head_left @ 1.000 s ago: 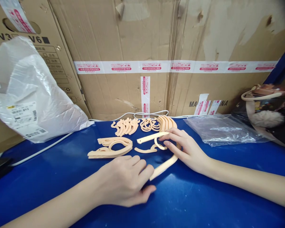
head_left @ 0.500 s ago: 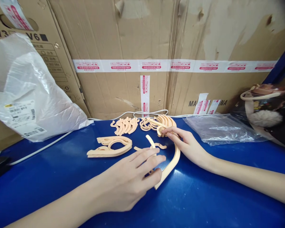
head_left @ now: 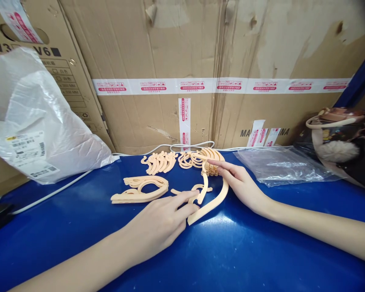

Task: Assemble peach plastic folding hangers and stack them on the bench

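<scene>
- The wide curved hanger arm (head_left: 211, 206) lies between the hands, ahead and to the right of the left fingertips; its long axis climbs away from the person towards the right, bending inward near the other hand
- The left hand (head_left: 162, 219) is nearer to its blunt lower end, the right hand (head_left: 246, 188) to its upper bend
- A narrow curved strip (head_left: 205, 184) runs roughly towards the person within that bend, its lower tip by the left fingertips and its top by the right index fingertip
- The left fingers are extended, index and middle slightly apart around the strip's lower tip; the thumb is hidden, so whether they pinch it cannot be told
- The right fingers are gently bent and close together, index tip at the strip's top; how firmly they hold anything cannot be told
- Beyond the right fingertips sits a stack of hanger arms (head_left: 214, 154), nested like ribs
- Farther left, a fan of small hook pieces (head_left: 158, 164) lies behind some folded hangers (head_left: 140, 198); all look like smooth, matte, cream-coloured plastic with rounded edges
- The blue tabletop (head_left: 231, 259) is glossy, the clear plastic bag (head_left: 288, 168) crinkled, and the cardboard behind (head_left: 158, 52) creased and scuffed
</scene>
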Tool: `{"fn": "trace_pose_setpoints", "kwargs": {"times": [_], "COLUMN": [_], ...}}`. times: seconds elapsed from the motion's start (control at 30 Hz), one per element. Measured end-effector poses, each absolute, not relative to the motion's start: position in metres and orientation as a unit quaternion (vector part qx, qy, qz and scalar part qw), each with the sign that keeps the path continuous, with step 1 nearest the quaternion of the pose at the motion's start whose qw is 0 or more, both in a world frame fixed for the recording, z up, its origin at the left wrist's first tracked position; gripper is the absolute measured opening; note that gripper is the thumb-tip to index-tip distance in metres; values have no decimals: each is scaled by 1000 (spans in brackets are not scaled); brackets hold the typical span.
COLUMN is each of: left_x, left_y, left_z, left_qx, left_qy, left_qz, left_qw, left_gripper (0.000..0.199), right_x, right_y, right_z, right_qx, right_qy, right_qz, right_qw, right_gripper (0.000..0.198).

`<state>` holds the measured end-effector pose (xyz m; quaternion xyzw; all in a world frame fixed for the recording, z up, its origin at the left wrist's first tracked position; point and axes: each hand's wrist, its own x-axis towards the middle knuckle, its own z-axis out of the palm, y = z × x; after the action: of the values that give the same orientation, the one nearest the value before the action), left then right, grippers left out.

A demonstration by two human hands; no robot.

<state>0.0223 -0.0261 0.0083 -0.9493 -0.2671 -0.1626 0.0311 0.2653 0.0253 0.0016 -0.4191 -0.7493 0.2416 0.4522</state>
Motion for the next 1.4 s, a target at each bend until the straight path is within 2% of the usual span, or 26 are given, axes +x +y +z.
{"fn": "trace_pose_setpoints", "kwargs": {"times": [0.17, 0.3, 0.47, 0.63, 0.8, 0.9, 1.03, 1.2, 1.3, 1.4], "left_x": [25, 27, 25, 26, 28, 28, 28, 26, 25, 25], "left_y": [-29, -29, -29, -28, -26, -26, -27, -27, -27, -26], "left_z": [9, 8, 5, 5, 8, 9, 9, 12, 14, 12], "left_qx": [-937, -933, -941, -941, -949, -953, -957, -967, -969, -969], "left_qy": [-279, -283, -250, -249, -217, -208, -196, -187, -188, -174], "left_qz": [-211, -221, -228, -230, -219, -202, -196, -163, -161, -175], "left_qw": [10, 9, -9, -3, 64, 92, 87, 54, 21, -2], "left_gripper": [12, 9, 27, 29, 19, 25, 31, 42, 45, 42], "right_x": [263, 262, 261, 260, 261, 260, 259, 259, 259, 259], "right_y": [23, 21, 16, 12, 7, 5, 5, 16, 20, 19], "right_z": [3, 3, 4, 3, 3, 4, 7, 5, 3, 2], "right_qx": [-407, -411, -425, -401, -348, -308, -305, -414, -444, -449], "right_qy": [-770, -786, -801, -827, -883, -906, -897, -822, -811, -836], "right_qz": [220, 193, 186, 186, 127, 128, 149, 193, 184, 124], "right_qw": [439, 419, 378, 348, 286, 260, 283, 340, 332, 290], "right_gripper": [36, 33, 28, 31, 44, 46, 31, 36, 28, 28]}}
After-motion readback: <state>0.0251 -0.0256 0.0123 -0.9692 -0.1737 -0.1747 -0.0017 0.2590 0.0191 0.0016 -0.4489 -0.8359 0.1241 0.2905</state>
